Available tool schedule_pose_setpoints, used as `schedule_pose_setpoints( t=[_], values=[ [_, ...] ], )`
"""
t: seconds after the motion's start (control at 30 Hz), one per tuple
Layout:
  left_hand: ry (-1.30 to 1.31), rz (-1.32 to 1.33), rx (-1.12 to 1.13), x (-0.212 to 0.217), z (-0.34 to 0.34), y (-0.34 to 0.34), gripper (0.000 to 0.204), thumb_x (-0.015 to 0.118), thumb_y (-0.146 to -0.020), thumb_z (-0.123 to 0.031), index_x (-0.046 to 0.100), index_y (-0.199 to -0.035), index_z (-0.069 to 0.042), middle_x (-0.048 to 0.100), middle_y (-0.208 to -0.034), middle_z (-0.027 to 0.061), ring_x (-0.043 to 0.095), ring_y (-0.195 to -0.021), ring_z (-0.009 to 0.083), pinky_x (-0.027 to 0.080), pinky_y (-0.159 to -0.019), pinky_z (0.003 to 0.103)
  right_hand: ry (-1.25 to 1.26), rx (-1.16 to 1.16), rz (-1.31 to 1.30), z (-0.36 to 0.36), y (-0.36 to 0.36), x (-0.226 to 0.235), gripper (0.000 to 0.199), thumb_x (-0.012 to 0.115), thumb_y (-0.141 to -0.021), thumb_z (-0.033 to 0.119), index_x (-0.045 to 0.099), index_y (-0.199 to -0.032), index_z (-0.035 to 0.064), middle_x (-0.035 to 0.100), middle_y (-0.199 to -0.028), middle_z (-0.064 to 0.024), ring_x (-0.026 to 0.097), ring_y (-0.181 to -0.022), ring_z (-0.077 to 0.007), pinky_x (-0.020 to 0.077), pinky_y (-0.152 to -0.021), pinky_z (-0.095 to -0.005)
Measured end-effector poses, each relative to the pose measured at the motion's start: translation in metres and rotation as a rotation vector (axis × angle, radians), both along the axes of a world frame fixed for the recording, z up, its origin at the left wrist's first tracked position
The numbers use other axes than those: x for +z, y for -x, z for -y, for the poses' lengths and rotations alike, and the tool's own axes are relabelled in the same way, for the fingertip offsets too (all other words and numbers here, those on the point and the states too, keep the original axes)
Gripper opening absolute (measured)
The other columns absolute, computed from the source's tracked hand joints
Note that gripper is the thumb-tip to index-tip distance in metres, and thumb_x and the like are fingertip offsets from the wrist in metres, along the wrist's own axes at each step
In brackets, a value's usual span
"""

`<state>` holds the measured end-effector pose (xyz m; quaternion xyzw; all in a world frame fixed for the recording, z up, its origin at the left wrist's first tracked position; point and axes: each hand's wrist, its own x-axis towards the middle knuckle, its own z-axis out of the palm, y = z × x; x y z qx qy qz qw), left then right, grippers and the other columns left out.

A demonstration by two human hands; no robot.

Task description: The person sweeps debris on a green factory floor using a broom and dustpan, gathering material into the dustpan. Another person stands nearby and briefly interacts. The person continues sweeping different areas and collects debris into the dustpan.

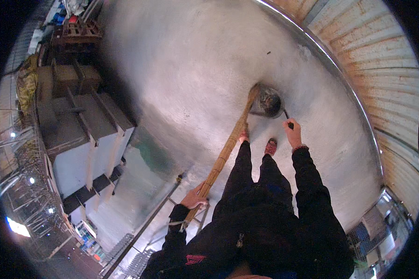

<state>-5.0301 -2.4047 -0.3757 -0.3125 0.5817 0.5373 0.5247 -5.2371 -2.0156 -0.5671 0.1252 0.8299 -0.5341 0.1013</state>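
My left hand is wrapped round the lower part of a long straw-coloured broom, bound at intervals along its length. The broom slants up and right across the floor, and its far tip meets the left edge of a dustpan. In the dustpan sits a dark heap of sweepings; its pieces are too small to tell apart. My right hand grips the dustpan's thin dark handle from the near right side. Both my feet stand just short of the dustpan.
Large grey metal beams are stacked on the left. A corrugated, rust-stained wall curves along the right. Near my left arm lies a long dark bar with a frame beside it. The concrete floor has a green patch and a small dark scrap.
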Motion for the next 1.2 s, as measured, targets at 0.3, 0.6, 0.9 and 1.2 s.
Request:
schedule_pose_setpoints(
  t=[0.3,0.6,0.9,1.2],
  values=[
    [0.265,-0.246,-0.193,0.026,0.09,0.175,0.081,0.055,-0.06,0.005,0.02,-0.131,-0.013,0.053,-0.061,0.0065,0.051,-0.045,0.0142,0.044,-0.04,0.028,0.311,-0.443,0.014,-0.027,-0.029,0.022,0.012,0.055,-0.077,0.009,0.05,-0.069,0.0026,0.049,-0.062,0.0009,0.041,-0.054,-0.0064,0.034,-0.049,-0.0211],
    [0.31,-0.619,-0.467,-0.133,0.009,0.475,0.076,0.056,-0.057,0.0,0.029,-0.127,-0.008,0.054,-0.057,0.0084,0.053,-0.044,0.0163,0.044,-0.038,0.031,0.349,-0.824,-0.022,-0.033,-0.074,0.024,0.011,0.055,-0.078,0.012,0.053,-0.073,0.0026,0.053,-0.068,-0.0029,0.052,-0.059,-0.011,0.0415,-0.053,-0.0231],
    [0.459,-0.726,-1.253,-0.208,-0.039,0.418,0.078,0.06,-0.058,-0.017,0.027,-0.128,-0.009,0.059,-0.079,0.0219,0.059,-0.073,0.0323,0.047,-0.066,0.04,0.303,-0.855,-0.028,-0.032,-0.1,0.011,0.011,0.056,-0.078,0.013,0.053,-0.075,0.003,0.053,-0.071,-0.0022,0.049,-0.062,-0.0094,0.0409,-0.054,-0.0224],
    [0.058,-0.138,-0.822,-0.037,-0.014,0.282,0.082,0.056,-0.062,0.004,0.019,-0.133,-0.013,0.05,-0.058,0.0053,0.046,-0.041,0.0126,0.04,-0.037,0.027,0.229,-0.725,0.035,-0.035,-0.129,-0.004,0.012,0.055,-0.079,0.017,0.051,-0.073,0.007,0.047,-0.063,0.0023,0.044,-0.057,-0.0062,0.0373,-0.05,-0.0209]
  ],
)
